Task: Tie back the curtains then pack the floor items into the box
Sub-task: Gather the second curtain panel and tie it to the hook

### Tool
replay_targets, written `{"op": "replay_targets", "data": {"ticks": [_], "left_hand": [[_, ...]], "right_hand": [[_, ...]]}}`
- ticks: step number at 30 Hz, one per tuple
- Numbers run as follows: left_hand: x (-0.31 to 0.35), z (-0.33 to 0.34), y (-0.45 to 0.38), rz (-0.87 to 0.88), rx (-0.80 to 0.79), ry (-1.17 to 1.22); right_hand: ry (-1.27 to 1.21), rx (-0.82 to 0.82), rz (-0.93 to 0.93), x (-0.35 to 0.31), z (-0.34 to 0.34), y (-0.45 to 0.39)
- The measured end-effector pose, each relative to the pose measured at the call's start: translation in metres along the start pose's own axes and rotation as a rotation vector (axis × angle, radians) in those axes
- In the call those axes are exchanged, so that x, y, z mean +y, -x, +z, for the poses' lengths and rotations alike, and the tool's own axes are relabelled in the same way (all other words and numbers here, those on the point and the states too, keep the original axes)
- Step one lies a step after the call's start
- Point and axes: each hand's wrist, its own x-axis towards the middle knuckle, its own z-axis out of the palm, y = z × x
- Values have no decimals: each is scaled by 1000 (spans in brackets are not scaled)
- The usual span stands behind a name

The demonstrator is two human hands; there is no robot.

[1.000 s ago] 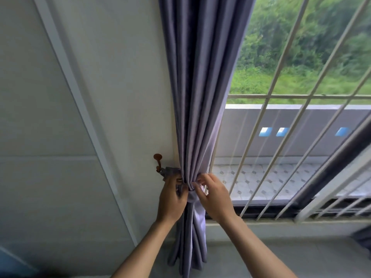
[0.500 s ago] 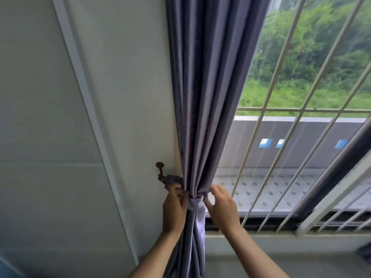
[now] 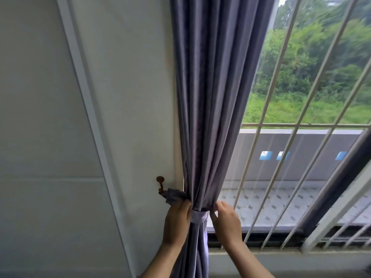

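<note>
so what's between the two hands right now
In the head view, the gathered curtain sits between the left hand and right hand, cinched by the lighter tieback band, whose end runs left to the wall hook.

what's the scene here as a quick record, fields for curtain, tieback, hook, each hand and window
curtain: grey-purple curtain, gathered into one bunch at the window's left edge
tieback: paler fabric band wrapped round the bunch, its end running left to the hook
hook: brown wall hook on the white wall, left of the curtain
left hand: left hand grips the bunch's left side at the band
right hand: right hand pinches the bunch's right edge at the band
window: white bars, greenery outside
box and floor items: not in view
</note>
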Motion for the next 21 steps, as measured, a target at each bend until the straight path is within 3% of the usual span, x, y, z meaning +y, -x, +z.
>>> {"op": "replay_targets", "data": {"ticks": [2,6,10,13,17,21], "left_hand": [[5,-2,0,71,-7,-16],[1,0,3,5,-37,21],[1,7,-3,-91,-36,41],[5,7,-5,-105,-81,83],[6,3,8,-188,-48,230],[3,7,20,-93,-16,175]], "right_hand": [[-37,-21,-50,-8,1,-1],[-160,-34,-106,-16,6,8],[-204,-30,51,-16,5,4],[-234,-39,68,-15,-5,0],[-290,95,-4,-15,-9,15],[-202,131,-130,-14,-7,18]]}}
